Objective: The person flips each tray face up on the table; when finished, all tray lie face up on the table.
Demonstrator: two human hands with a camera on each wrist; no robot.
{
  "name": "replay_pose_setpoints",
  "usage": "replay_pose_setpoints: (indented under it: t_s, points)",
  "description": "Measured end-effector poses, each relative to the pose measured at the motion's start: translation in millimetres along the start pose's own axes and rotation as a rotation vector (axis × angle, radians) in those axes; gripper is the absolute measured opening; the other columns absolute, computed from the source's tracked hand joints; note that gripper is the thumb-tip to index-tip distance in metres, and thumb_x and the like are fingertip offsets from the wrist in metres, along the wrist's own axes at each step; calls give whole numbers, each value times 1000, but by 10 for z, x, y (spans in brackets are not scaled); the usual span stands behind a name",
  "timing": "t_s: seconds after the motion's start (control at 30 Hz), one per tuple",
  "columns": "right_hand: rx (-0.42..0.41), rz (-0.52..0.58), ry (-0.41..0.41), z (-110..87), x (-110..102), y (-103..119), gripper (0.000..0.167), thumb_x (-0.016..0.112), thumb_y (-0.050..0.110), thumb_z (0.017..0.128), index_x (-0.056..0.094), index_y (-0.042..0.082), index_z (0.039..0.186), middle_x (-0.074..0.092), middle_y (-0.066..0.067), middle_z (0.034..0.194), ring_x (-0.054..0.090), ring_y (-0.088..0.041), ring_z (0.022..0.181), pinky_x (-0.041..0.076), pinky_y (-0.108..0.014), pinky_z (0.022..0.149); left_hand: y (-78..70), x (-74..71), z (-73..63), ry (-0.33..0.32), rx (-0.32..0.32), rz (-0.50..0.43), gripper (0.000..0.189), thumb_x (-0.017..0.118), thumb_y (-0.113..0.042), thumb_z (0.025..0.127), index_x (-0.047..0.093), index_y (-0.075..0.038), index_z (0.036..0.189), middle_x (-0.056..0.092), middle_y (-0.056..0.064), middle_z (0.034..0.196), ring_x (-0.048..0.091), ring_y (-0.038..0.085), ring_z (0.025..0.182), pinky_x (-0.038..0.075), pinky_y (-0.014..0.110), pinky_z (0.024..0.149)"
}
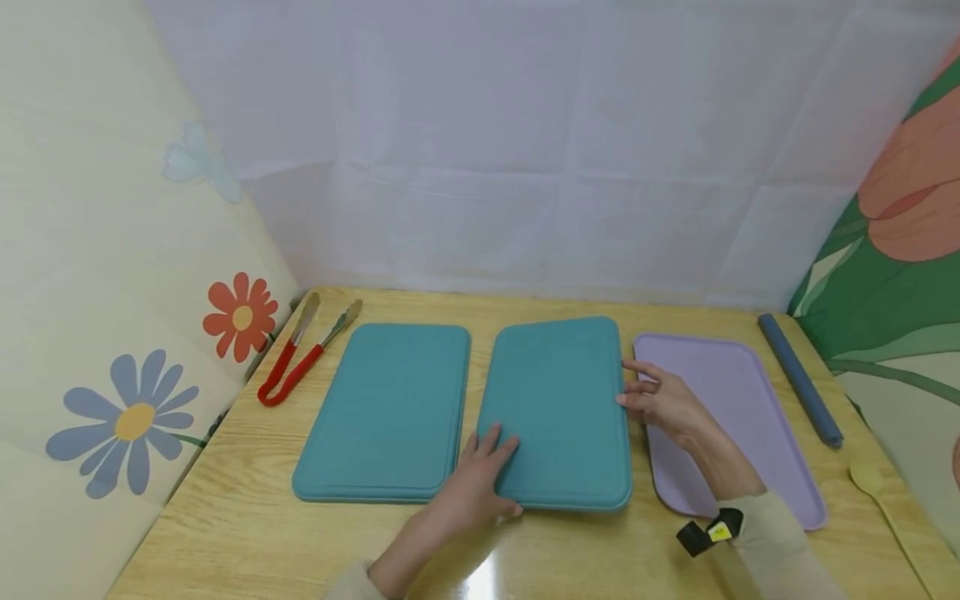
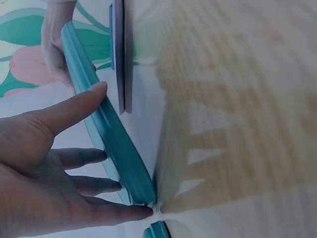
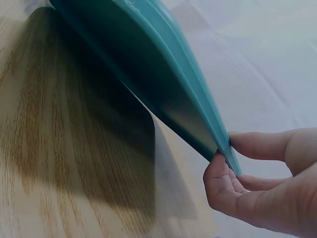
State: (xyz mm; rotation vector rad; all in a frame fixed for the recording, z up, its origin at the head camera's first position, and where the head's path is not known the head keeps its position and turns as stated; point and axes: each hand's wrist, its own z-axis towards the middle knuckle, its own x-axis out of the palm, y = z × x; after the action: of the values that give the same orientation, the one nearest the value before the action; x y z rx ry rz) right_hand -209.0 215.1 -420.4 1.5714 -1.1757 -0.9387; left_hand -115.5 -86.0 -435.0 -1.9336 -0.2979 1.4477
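Note:
In the head view, a teal tray (image 1: 555, 408) lies in the middle, its right side lifted off the wooden table. My right hand (image 1: 667, 408) pinches its right edge; the right wrist view shows the thumb and curled fingers on either side of the rim (image 3: 205, 106). Straight fingers of my left hand (image 1: 480, 483) rest on the tray's near left corner, with the thumb at the near edge. From the left wrist, that thumb touches the tray's side (image 2: 116, 139). Another teal tray (image 1: 386, 408) lies flat to the left, close to my left fingertips.
A lilac tray (image 1: 731, 392) lies right of the hands, partly behind my right forearm. Red-handled tongs (image 1: 300, 358) lie spread at the far left. A dark blue roll (image 1: 801, 379) and a pale yellow spoon (image 1: 870, 483) are along the right edge. Cloth hangs behind.

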Motion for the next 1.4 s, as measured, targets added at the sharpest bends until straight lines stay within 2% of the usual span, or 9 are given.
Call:
replay_pose_setpoints:
  t_s: [0.33, 0.6, 0.77, 0.93, 1.13, 1.4]
  points:
    - [-31, 33, 6, -73, 16, 41, 75, 65, 2, 90, 24, 1, 151, 56, 0, 92, 58, -8, 78, 54, -31, 77, -55, 84, -47, -37, 83, 75, 81, 84, -10, 72, 44, 1, 142, 31, 29, 149, 24, 58, 133, 37, 64, 99]
    - [-60, 45, -14, -103, 49, 110, 73, 65, 1, 89, 25, 1, 151, 56, -1, 94, 58, -6, 76, 53, -30, 74, -110, 129, -76, -55, 62, 133, 82, 82, -14, 76, 40, -6, 146, 30, 25, 152, 25, 56, 134, 39, 68, 93]
    - [-76, 54, -31, -120, 68, 182, 73, 66, 2, 89, 26, 1, 150, 56, 1, 93, 57, -5, 75, 53, -25, 70, -166, 143, -82, -61, 79, 161, 78, 78, -15, 80, 40, -13, 148, 31, 21, 152, 28, 54, 133, 40, 71, 89]
    - [-83, 59, -44, -138, 77, 232, 73, 67, 3, 89, 27, 2, 150, 56, 1, 92, 58, -4, 73, 53, -23, 68, -224, 155, -101, -83, 125, 202, 73, 76, -15, 82, 42, -17, 147, 36, 20, 150, 35, 52, 130, 43, 67, 89]
    - [-82, 74, -52, -137, 94, 241, 74, 68, 2, 88, 28, 2, 150, 56, 2, 90, 57, -3, 72, 53, -23, 67, -265, 203, -112, -135, 206, 289, 69, 76, -15, 83, 46, -17, 144, 43, 20, 145, 45, 49, 125, 50, 60, 82]
    - [-89, 103, -62, -136, 140, 258, 73, 67, 0, 87, 28, 0, 149, 56, 3, 87, 57, -3, 70, 52, -22, 64, -342, 239, -134, -194, 272, 332, 64, 74, -15, 85, 48, -18, 143, 48, 19, 141, 51, 45, 121, 52, 53, 86]
